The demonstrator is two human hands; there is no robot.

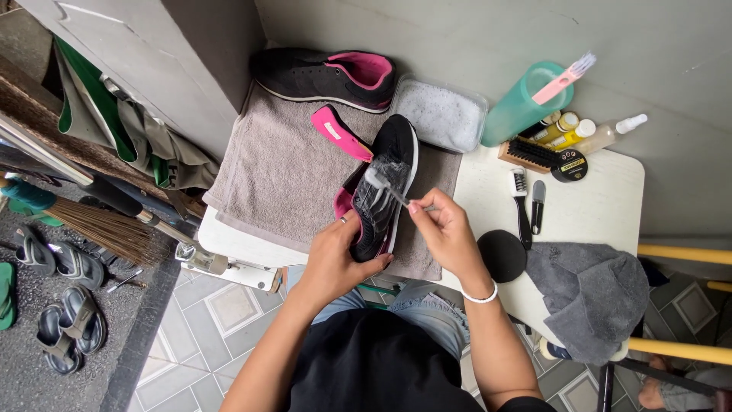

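— Where is the shoe (385, 191) lying against the hands?

— It is sitting on the grey towel (282, 168) on the white counter (587, 206), sole side turned to the right. The left hand (335, 255) is gripping it at the heel end, fingers curling under the sole. The right hand (442, 229) is pinching a small brush (385, 185) closed between its fingertips, and the bristle head is resting on the shoe's upper.

— What packages are standing about?

— At the back right a teal cylinder-shaped container (524, 103) is lying with a pink toothbrush (566, 76) poking out. Just beside it small yellow bottles (563, 130) and a clear spray bottle (610, 133) are lying, with a round black tin (569, 165) carrying a yellow label in front. A clear rectangular tub (440, 113) of foamy water is touching the towel's far edge.

— And the shoe itself?

— Black knit, pink lining, white sole edge, and it is glistening with white foam across the middle. A pink insole (338, 131) is lying just beside its toe.
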